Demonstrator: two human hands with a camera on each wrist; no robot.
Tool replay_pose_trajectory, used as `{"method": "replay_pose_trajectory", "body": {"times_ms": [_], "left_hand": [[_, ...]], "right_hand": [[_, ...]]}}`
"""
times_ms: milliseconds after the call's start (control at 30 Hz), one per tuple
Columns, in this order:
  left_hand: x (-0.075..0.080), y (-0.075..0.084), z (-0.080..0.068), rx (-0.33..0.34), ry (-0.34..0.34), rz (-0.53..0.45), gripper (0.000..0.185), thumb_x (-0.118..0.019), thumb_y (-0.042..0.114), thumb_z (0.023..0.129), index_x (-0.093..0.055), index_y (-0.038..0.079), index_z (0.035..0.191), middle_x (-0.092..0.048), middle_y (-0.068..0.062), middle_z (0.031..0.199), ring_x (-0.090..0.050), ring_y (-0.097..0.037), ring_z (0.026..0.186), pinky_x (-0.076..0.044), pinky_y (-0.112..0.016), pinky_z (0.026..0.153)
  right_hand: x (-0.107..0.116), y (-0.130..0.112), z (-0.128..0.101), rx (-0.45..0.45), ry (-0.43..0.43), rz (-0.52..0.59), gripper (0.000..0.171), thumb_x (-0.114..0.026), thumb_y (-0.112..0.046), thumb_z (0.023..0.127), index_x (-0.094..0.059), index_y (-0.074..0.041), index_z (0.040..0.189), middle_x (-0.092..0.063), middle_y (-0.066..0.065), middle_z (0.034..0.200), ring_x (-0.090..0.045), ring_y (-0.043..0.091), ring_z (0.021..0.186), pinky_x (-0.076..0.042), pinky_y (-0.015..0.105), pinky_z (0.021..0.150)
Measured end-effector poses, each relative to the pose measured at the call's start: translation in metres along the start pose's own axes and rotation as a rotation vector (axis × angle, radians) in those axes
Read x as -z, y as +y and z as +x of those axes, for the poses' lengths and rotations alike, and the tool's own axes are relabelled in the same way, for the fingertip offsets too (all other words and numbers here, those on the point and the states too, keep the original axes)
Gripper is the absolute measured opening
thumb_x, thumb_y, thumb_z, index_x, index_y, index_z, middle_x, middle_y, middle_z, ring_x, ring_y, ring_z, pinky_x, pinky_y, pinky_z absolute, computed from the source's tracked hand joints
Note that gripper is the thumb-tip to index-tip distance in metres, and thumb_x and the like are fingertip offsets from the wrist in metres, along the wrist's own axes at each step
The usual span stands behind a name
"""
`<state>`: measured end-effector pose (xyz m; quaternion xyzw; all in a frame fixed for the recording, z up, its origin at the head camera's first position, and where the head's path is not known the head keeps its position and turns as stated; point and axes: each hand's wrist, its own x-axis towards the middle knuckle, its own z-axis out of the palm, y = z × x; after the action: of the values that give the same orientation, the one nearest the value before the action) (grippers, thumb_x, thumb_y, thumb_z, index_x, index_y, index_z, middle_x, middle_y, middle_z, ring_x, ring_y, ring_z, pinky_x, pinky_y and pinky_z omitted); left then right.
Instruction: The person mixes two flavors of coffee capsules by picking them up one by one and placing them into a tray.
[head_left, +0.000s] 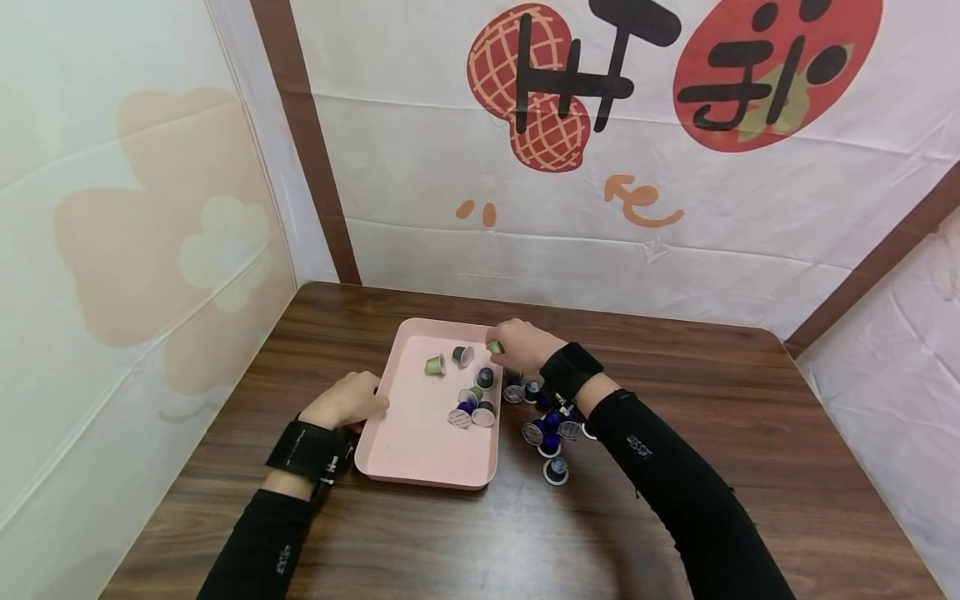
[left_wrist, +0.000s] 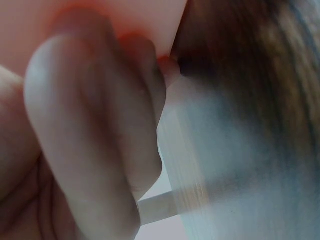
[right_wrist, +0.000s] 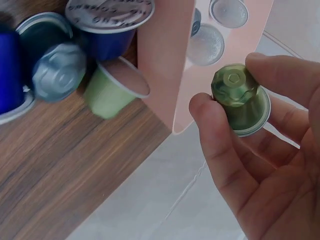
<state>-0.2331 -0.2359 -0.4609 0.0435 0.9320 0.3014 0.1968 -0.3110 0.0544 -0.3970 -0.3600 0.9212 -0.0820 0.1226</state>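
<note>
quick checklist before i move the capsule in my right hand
1. Hold on the shiny green cup-shaped capsule: ok, pinched between the right hand's thumb and fingers.
2. Pink rectangular tray steadied: ok, the left hand grips its left edge.
3. Bare space in the tray: ok, its near end holds no capsules.
4. Held capsule fully inside the tray's rim: cannot tell, it appears near the right rim in the head view.
5. Brown wood-grain table free of loose capsules: not ok, shiny blue cup-shaped capsules and others lie right of the tray.
</note>
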Motion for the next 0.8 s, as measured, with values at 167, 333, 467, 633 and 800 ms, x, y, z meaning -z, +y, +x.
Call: {"method": "replay_pose_trajectory", "body": {"times_ms": [167,333,467,633,800], "left_hand": [[0.001,0.0,0.0,-0.004,0.007,0.004,0.018,-0.051,0.009,0.083,-0.063,-0.001,0.092,-0.06,-0.009,0.071,-0.059,-0.018,0.054,-0.05,-0.031,0.048],[0.0,0.0,0.0,-0.011,0.005,-0.005,0.019,-0.051,0.008,0.083,-0.064,0.0,0.095,-0.06,-0.01,0.072,-0.059,-0.018,0.053,-0.05,-0.031,0.048],[-0.001,0.0,0.001,-0.015,0.003,-0.006,0.02,-0.05,0.007,0.083,-0.064,0.0,0.096,-0.06,-0.01,0.071,-0.059,-0.018,0.052,-0.05,-0.031,0.047],[-0.002,0.0,0.001,0.001,0.009,0.001,0.021,-0.05,0.008,0.084,-0.064,-0.001,0.096,-0.06,-0.01,0.07,-0.059,-0.018,0.053,-0.05,-0.03,0.047],[-0.001,0.002,0.0,-0.004,0.013,0.0,0.021,-0.049,0.007,0.083,-0.064,-0.001,0.095,-0.06,-0.01,0.07,-0.059,-0.018,0.054,-0.05,-0.03,0.047]], "right_hand": [[-0.002,-0.005,0.008,0.002,-0.006,0.01,0.023,-0.057,-0.014,0.093,-0.062,-0.004,0.114,-0.058,0.002,0.09,-0.051,0.016,0.076,-0.042,0.027,0.067],[-0.006,-0.005,0.013,0.013,-0.009,0.009,0.023,-0.058,-0.013,0.093,-0.062,-0.004,0.114,-0.058,0.002,0.09,-0.051,0.016,0.076,-0.041,0.028,0.067],[-0.009,-0.002,0.014,0.015,-0.002,0.0,0.022,-0.059,-0.014,0.092,-0.063,-0.007,0.113,-0.06,0.002,0.096,-0.053,0.015,0.08,-0.044,0.028,0.072],[-0.01,0.002,0.014,0.0,-0.002,-0.002,0.028,-0.061,-0.016,0.091,-0.062,-0.007,0.118,-0.061,0.007,0.11,-0.057,0.018,0.094,-0.047,0.031,0.082],[-0.007,0.004,0.011,-0.014,-0.013,0.007,0.032,-0.061,-0.014,0.091,-0.06,-0.006,0.122,-0.058,0.011,0.119,-0.056,0.023,0.107,-0.046,0.034,0.088]]}}
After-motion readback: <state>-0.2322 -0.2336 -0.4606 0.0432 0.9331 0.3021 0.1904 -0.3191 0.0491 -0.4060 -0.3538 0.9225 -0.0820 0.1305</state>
